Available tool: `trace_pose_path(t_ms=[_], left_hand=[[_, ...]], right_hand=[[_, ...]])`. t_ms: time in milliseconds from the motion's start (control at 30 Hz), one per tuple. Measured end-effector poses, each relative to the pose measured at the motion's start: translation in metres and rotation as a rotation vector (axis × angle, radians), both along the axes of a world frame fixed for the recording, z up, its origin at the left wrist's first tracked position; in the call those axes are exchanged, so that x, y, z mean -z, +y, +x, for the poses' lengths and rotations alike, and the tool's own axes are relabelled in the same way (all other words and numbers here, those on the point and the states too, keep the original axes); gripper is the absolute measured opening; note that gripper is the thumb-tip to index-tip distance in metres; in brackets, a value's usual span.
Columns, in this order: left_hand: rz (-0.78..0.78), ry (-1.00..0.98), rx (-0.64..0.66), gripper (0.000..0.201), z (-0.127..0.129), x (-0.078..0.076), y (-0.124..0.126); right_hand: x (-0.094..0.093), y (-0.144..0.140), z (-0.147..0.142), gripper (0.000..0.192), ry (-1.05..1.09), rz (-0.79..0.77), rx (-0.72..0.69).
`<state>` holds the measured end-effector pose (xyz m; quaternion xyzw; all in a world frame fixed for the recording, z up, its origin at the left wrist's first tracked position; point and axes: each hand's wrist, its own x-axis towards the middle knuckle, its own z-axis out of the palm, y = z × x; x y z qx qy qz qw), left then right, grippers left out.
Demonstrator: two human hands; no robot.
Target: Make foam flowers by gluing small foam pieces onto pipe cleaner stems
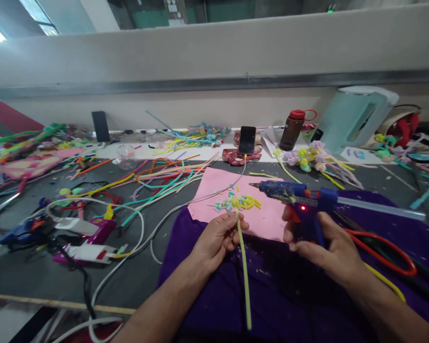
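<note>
Hands closed: left hand (217,240) pinches yellow-green stem (243,267), right hand (323,247) grips glue gun (296,200)

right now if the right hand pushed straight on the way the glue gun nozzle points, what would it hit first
Probably the pile of small cut pieces on the pink sheet. The right hand aims the blue glue gun leftward, nozzle just above the sheet. Depth is unclear, so it might pass over them.

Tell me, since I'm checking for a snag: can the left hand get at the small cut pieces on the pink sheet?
Probably yes. The left hand sits just short of the cut pieces on the pink sheet, with nothing between them. However, its fingers are pinching the yellow-green stem, so they are not free to pick.
</note>
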<state>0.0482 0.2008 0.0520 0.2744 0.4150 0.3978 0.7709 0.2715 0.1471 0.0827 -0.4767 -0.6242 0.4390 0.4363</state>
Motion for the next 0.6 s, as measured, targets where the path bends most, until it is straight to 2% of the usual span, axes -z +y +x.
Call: trace_pose_path(t_ms=[100, 200, 433, 600], left_hand=[[0.04, 0.0, -0.03, 0.02, 0.0, -0.001, -0.001], [0.091, 0.006, -0.04, 0.02, 0.0, -0.003, -0.002], [0.11, 0.037, -0.021, 0.023, 0.002, -0.004, -0.004], [0.113, 0.058, -0.014, 0.023, 0.003, -0.004, -0.004]], right_hand=[[0.004, -0.002, -0.001, 0.031, 0.036, 0.028, -0.122], [0.009, -0.005, -0.002, 0.022, -0.042, 0.049, -0.22], [0.017, -0.007, -0.004, 0.021, -0.167, 0.057, -0.228], [0.014, -0.005, -0.006, 0.022, -0.226, 0.091, -0.178]])
